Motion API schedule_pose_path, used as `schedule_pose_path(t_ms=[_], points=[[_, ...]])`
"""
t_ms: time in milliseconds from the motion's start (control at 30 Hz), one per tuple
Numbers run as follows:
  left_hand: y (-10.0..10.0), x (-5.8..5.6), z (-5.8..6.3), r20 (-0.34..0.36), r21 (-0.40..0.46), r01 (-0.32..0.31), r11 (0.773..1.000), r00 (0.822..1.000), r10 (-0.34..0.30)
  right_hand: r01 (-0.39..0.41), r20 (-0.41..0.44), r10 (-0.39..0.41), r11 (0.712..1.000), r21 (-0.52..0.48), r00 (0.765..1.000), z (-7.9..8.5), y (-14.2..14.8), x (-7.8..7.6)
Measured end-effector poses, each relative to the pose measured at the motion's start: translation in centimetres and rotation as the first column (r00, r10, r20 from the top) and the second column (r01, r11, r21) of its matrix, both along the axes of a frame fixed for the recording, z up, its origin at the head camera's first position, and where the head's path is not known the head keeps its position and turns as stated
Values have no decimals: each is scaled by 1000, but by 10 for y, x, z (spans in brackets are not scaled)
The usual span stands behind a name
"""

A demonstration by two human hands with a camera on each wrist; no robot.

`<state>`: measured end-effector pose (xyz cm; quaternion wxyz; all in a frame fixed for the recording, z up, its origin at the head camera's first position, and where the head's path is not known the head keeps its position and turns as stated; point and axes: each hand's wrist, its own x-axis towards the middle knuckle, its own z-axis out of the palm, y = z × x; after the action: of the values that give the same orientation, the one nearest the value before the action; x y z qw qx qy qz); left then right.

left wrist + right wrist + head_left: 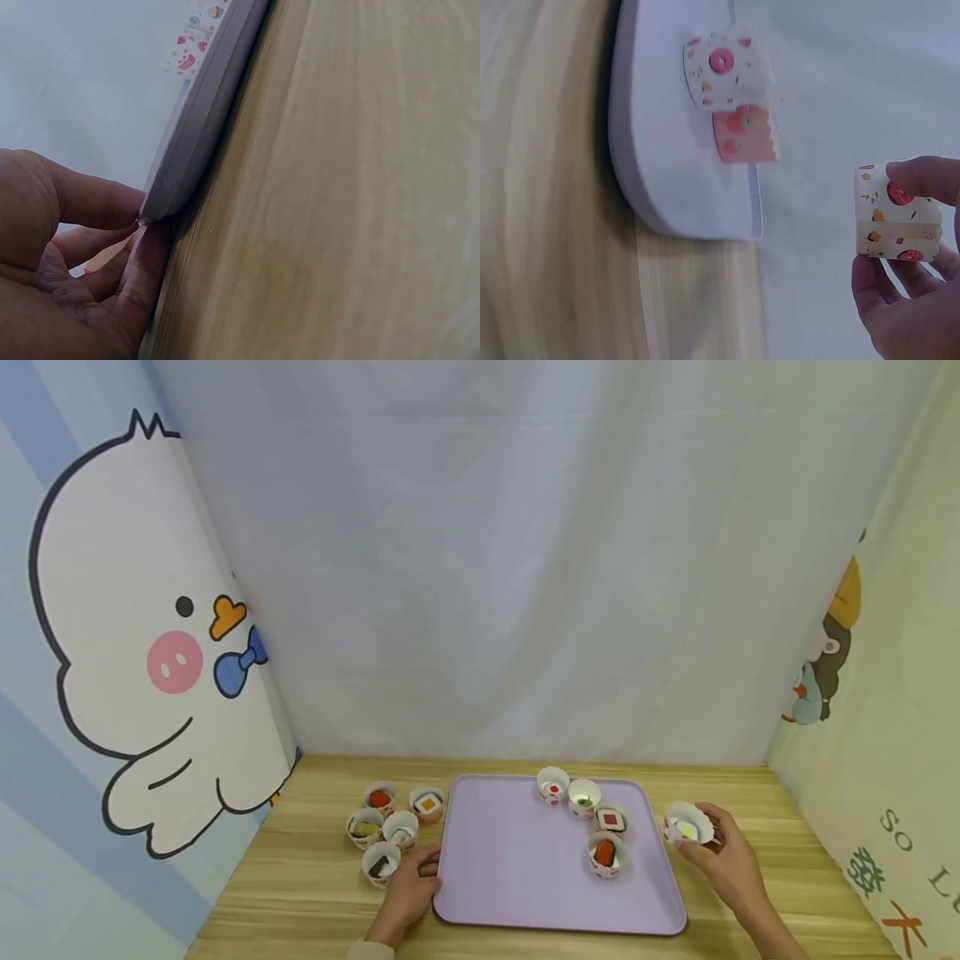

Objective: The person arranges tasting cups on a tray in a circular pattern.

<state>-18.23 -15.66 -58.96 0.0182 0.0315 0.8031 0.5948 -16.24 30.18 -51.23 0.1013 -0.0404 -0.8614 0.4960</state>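
The right hand [726, 858] grips a printed cup [892, 225] holding a white-and-yellow piece [686, 832]. Left of that hand, the tray [517, 852] carries 4 cups [581, 812], containing a red-dotted piece [553, 788], something green [585, 802], a red-square piece [611, 819] and an orange-red piece [605, 852].

The left hand [408, 887] pinches the tray's edge; beyond and left of it, 5 cups [403, 816] stand on the surface [292, 860] with red, yellow-green, pale, dark and orange-square pieces [428, 802]. Right of the right hand, the cloth [900, 727] reads "So" and "發".
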Motion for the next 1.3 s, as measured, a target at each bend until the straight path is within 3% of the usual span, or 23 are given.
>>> schedule_pose_path(t_ms=[267,600,1033,1300], points=[[-1,-1,-1,15,-10,2,1000,1000,-2,-25,30,28,997,-76,999,-4,-27,14],[0,0,3,18,-6,-1,1000,1000,1,-31,84,36,997,-64,996,-19,-55,26],[1,1,1,19,-12,-2,1000,1000,2,-60,64,68,991,-119,996,-35,-80,41],[2,1,0,10,-17,-11,1000,1000,11,-65,141,80,992,-106,987,-47,-89,43]])
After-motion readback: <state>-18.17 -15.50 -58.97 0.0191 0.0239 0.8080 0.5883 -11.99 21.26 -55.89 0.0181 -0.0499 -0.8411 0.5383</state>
